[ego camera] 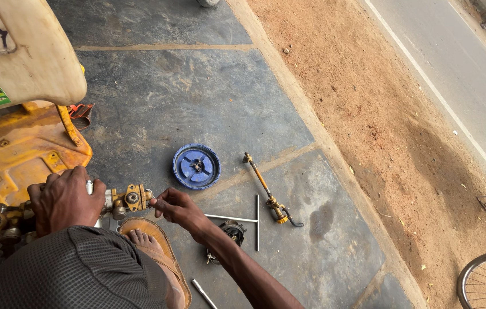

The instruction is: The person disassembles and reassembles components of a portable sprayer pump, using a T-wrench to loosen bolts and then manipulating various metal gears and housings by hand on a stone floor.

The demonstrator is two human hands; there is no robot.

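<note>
A round blue lid [196,166] lies on the stone floor just beyond the right hand [178,207], with a brass spray lance [266,189] and thin steel rods [256,214] farther to its right. The left hand [65,199] is closed over the brass pump assembly [124,200] atop the yellow sprayer base [14,154]. The right hand's fingertips pinch the assembly's outer end. A sandalled foot [148,246] sits just below both hands.

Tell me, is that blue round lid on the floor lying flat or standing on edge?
Lying flat. The blue lid rests on the stone floor, its full circle and ribbed inner face turned up.
</note>
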